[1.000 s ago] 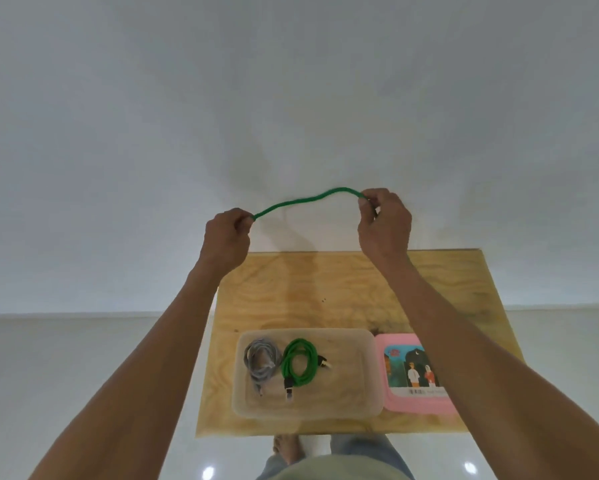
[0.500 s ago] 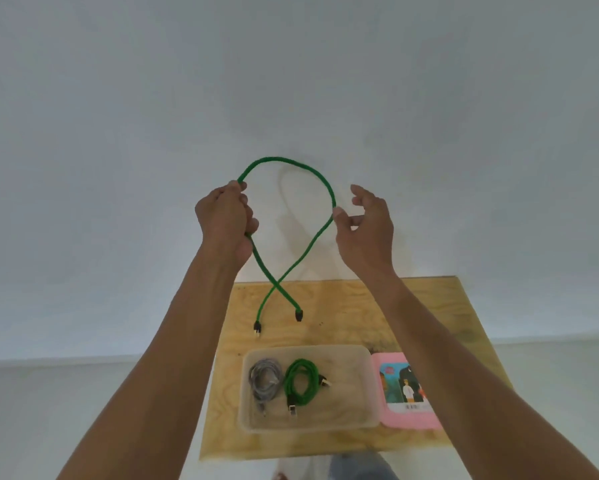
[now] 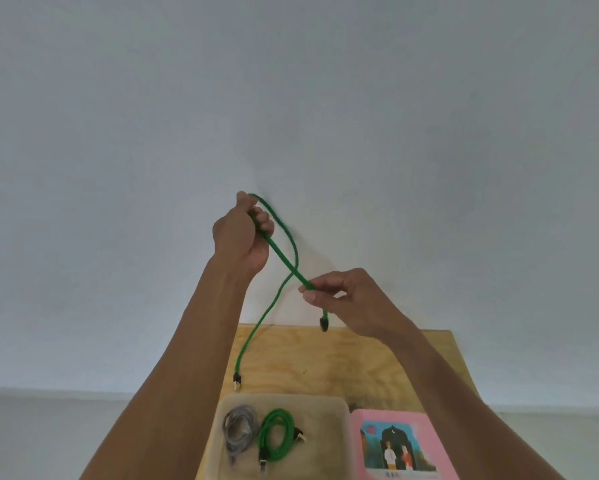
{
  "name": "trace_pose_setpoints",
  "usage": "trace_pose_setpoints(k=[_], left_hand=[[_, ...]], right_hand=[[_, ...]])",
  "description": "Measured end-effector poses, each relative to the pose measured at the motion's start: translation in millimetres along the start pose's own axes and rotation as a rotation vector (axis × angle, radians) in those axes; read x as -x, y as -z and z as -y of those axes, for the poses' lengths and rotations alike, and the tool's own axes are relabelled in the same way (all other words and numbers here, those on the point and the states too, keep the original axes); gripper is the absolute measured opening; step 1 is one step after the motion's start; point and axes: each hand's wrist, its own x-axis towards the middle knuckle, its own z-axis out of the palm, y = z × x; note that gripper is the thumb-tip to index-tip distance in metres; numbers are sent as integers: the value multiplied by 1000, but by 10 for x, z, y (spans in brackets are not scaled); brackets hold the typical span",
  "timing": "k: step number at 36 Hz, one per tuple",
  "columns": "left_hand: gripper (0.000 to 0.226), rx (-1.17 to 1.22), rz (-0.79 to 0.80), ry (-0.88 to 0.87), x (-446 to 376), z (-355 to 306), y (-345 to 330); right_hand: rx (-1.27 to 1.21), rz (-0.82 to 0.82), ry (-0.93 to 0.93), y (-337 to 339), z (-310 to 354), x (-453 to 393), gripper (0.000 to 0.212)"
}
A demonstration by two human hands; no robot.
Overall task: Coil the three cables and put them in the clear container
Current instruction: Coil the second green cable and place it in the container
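Note:
A loose green cable [image 3: 280, 294] hangs in the air above the wooden table [image 3: 329, 365], folded into one loop. My left hand [image 3: 244, 235] grips the top of that loop, raised high. Lower and to the right, my right hand [image 3: 351, 299] pinches one strand just above its dark plug; the other strand dangles to a plug near the table. Below, the clear container [image 3: 332, 441] holds a coiled grey cable [image 3: 239, 429] and a coiled green cable [image 3: 276, 438].
A pink lid or box with a picture [image 3: 400, 445] lies right of the clear container. The wooden table stands against a white wall, with pale floor on both sides. My forearms cross over the table's left and right parts.
The loop has narrowed. My right hand dropped down and closed its fingers on one strand near the plug; half a second ago its fingers were spread. My left hand stayed high, gripping the cable.

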Motion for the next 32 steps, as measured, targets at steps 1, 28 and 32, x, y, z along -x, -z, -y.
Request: trace_pose_setpoints(k=[1, 28, 32], left_hand=[[29, -19, 47, -9, 31, 48, -48], [25, -700, 628, -35, 841, 689, -725], [24, -614, 635, 3, 903, 626, -879]], right_hand=[[-46, -3, -4, 71, 15, 5, 12], [-314, -16, 167, 1327, 709, -338, 41], [-230, 38, 289, 1432, 741, -417, 26]])
